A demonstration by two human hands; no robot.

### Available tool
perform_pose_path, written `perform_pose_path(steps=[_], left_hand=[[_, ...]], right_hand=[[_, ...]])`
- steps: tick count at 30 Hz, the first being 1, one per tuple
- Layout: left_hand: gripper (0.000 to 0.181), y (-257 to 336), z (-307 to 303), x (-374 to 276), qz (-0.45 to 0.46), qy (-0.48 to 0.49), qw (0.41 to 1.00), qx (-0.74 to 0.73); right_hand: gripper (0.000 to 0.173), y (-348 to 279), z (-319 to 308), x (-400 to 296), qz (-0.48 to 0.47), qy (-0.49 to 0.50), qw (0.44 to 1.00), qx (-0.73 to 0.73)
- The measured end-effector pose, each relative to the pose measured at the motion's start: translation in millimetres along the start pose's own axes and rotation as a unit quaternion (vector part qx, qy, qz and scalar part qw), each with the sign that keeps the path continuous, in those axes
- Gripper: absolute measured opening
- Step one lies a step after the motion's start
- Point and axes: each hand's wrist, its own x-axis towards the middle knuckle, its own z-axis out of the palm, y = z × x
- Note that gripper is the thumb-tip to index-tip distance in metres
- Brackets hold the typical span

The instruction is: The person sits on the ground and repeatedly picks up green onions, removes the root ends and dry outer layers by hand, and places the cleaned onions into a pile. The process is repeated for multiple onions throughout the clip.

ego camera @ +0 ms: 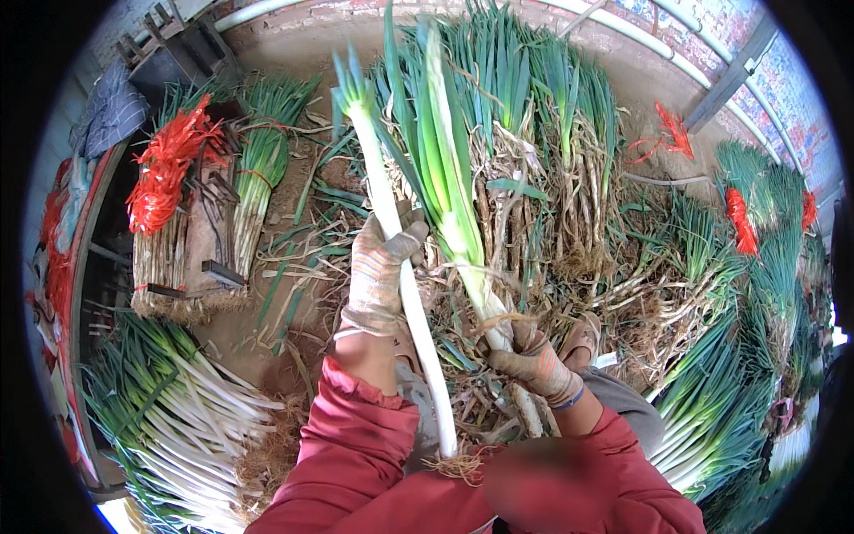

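A clean white-stemmed green onion (419, 320) is in my gloved left hand (390, 257), its leafy top pointing away and its roots near my lap. My right hand (537, 367), also in a striped work glove, grips the lower stem of a second green onion (475, 280). That one has wide green leaves and dry, peeling brown layers around its stalk. Its lower stalk shows dirt below my right hand. Beyond both hands a row of untrimmed green onions (514, 120) with brown outer skins stands against the wall. Shed skins and leaf scraps (460, 334) lie beneath.
A pile of white-stemmed onions (200, 414) lies at lower left, another pile (707, 414) at right. At left, a wooden rack (207, 253) holds onions and red plastic ties (175, 167). More bundles (774, 227) stand far right. My shoe (580, 340) rests among scraps.
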Motion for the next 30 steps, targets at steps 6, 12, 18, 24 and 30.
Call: perform_pose_path(steps=[6,12,18,24,30], left_hand=[[0.040,3.4,23.2,-28.2,-0.015,-0.059,0.995,0.078],[0.039,-5.8,33.7,-23.1,-0.055,-0.049,0.997,0.021],[0.035,-14.4,32.8,-7.2,0.013,-0.021,0.999,-0.033],[0.035,-8.4,-17.4,17.8,0.029,0.102,0.994,-0.016],[0.021,15.1,-48.3,14.9,0.083,0.081,0.993,0.000]], right_hand=[[0.039,-0.6,-3.6,-21.5,-0.003,-0.003,0.964,-0.266],[0.048,-18.3,26.6,35.0,-0.178,0.141,0.925,-0.305],[0.025,-22.1,20.1,82.1,-0.272,0.190,0.860,-0.388],[0.023,12.2,41.2,43.3,-0.229,0.130,0.823,-0.503],[0.050,143.0,-150.9,-104.6,0.231,0.179,0.744,-0.601]])
